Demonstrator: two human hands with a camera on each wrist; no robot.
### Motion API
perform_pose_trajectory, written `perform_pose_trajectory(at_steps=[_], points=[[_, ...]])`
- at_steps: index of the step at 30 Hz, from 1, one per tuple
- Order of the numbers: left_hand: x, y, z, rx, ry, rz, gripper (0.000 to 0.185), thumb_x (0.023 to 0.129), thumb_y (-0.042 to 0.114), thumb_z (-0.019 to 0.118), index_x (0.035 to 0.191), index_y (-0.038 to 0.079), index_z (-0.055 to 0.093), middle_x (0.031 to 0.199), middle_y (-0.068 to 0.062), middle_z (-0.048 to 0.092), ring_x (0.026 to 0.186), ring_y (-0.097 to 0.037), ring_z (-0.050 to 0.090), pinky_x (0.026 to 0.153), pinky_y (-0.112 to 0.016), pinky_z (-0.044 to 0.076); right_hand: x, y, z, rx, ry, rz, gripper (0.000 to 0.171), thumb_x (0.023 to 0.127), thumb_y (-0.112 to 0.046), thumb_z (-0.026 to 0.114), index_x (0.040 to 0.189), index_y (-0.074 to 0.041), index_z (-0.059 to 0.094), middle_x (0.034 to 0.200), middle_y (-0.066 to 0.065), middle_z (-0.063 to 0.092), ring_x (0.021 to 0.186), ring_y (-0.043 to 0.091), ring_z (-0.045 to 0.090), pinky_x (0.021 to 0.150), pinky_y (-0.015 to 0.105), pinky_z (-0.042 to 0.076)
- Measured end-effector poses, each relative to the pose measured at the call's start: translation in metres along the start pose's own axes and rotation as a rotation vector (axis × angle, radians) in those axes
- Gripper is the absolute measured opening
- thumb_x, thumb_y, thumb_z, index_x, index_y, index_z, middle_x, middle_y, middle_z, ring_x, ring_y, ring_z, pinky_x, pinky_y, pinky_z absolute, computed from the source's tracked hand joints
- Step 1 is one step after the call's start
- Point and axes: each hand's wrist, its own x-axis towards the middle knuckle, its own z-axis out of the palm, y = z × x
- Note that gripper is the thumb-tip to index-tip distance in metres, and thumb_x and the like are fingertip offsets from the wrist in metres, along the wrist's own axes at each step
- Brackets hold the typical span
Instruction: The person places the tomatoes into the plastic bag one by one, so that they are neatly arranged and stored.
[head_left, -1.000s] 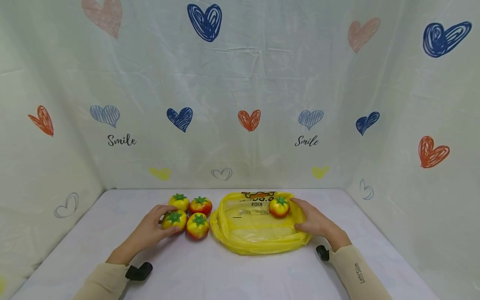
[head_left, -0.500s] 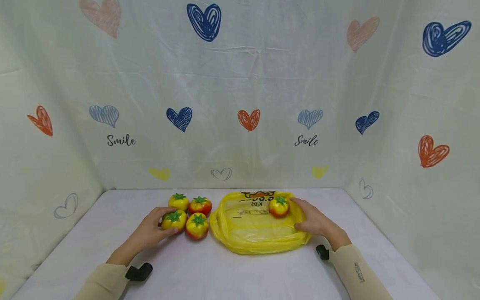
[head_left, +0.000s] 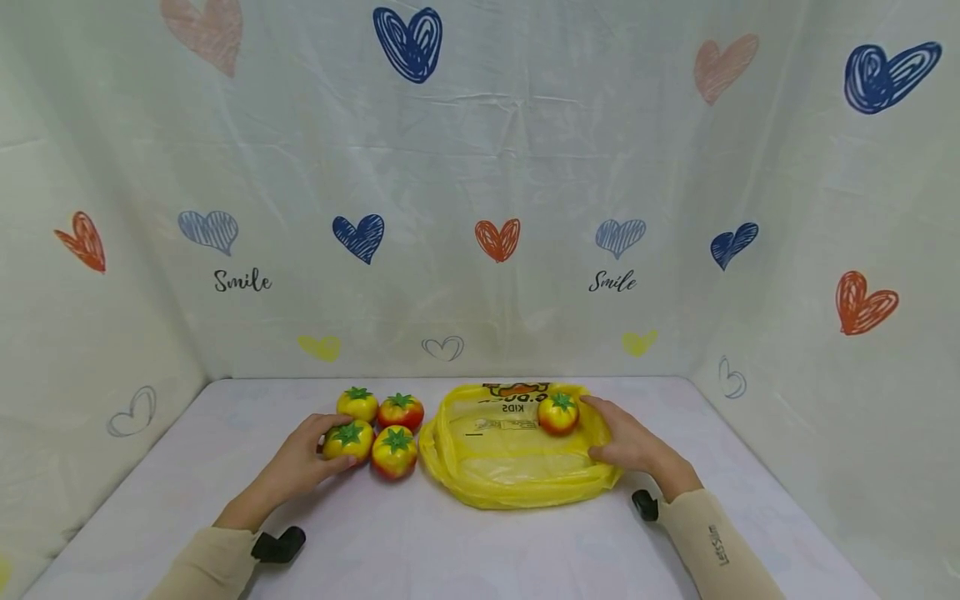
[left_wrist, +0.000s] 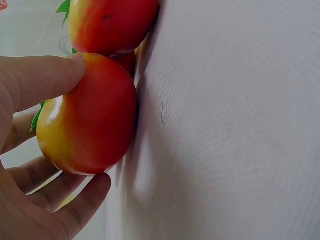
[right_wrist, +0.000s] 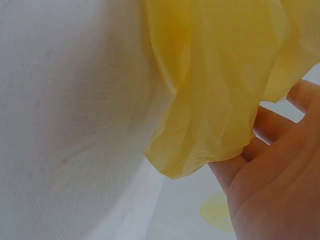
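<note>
We wear long beige sleeves (head_left: 206,567) on both arms, small dark lettering running along the right sleeve (head_left: 712,546), and a black camera mount (head_left: 277,543) at each wrist.

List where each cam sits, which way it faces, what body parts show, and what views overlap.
Head: looks forward and down at the table; both hands and sleeves show, left hand, right hand.
Left wrist: low by the table, faces the tomato in that hand's grip; fingers show.
Right wrist: low, faces the yellow bag edge; palm and fingers show.
Shared: head and left wrist both show the gripped tomato; head and right wrist, the bag.
</note>
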Motion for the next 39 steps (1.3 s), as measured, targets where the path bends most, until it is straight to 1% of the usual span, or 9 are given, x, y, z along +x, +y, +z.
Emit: perform_pose_trajectory(at_steps=[12,16,19,27,33,39], points=[[0.001,-0.002,0.001,0.001,0.001,-0.010,0.054,0.081,0.017,0.076,0.129,0.004,0.054,0.123,-0.018,0.050,0.112,-0.036,0.051,0.091,-0.053,0.047,0.001,0.000,-0.001,-0.010,0.004,0.007,0.082,0.077,-0.015,0.073,0.148,-0.012,0.031,0.150,0.016,0.033,0.136,0.039,0.030,0.109,0.059,0.023],[0.001,-0.002,0.001,0.009,0.005,-0.001,0.053,0.082,0.016,0.075,0.129,0.004,0.054,0.124,-0.018,0.050,0.112,-0.036,0.050,0.091,-0.053,0.047,0.000,-0.001,-0.001,-0.001,-0.001,0.006,0.082,0.077,-0.015,0.073,0.148,-0.012,0.031,0.150,0.017,0.032,0.136,0.039,0.029,0.109,0.059,0.022],[0.000,-0.002,0.000,0.011,0.002,0.009,0.053,0.083,0.016,0.075,0.129,0.003,0.053,0.125,-0.019,0.049,0.112,-0.036,0.050,0.091,-0.054,0.046,0.000,-0.001,-0.001,0.001,0.000,0.001,0.083,0.077,-0.014,0.072,0.148,-0.011,0.031,0.151,0.017,0.031,0.136,0.040,0.028,0.109,0.059,0.022],[0.001,-0.001,-0.005,0.012,-0.005,0.007,0.055,0.082,0.016,0.075,0.129,0.001,0.053,0.125,-0.019,0.049,0.111,-0.036,0.051,0.090,-0.052,0.048,-0.001,-0.002,-0.002,0.004,0.002,0.003,0.083,0.077,-0.014,0.072,0.148,-0.011,0.031,0.150,0.017,0.031,0.136,0.040,0.029,0.109,0.059,0.022],[0.000,0.003,-0.009,0.026,0.008,0.028,0.054,0.081,0.018,0.076,0.128,0.001,0.054,0.123,-0.019,0.050,0.109,-0.035,0.052,0.089,-0.052,0.048,-0.001,-0.003,-0.002,0.007,0.004,0.000,0.082,0.077,-0.014,0.072,0.148,-0.011,0.031,0.150,0.017,0.032,0.136,0.040,0.029,0.109,0.059,0.022],[-0.002,0.008,-0.013,0.041,0.029,0.067,0.053,0.080,0.018,0.077,0.126,0.002,0.056,0.122,-0.018,0.051,0.107,-0.034,0.052,0.087,-0.051,0.049,-0.001,-0.003,-0.002,0.001,0.002,0.006,0.082,0.077,-0.014,0.072,0.148,-0.012,0.031,0.150,0.017,0.031,0.136,0.040,0.029,0.109,0.059,0.022]])
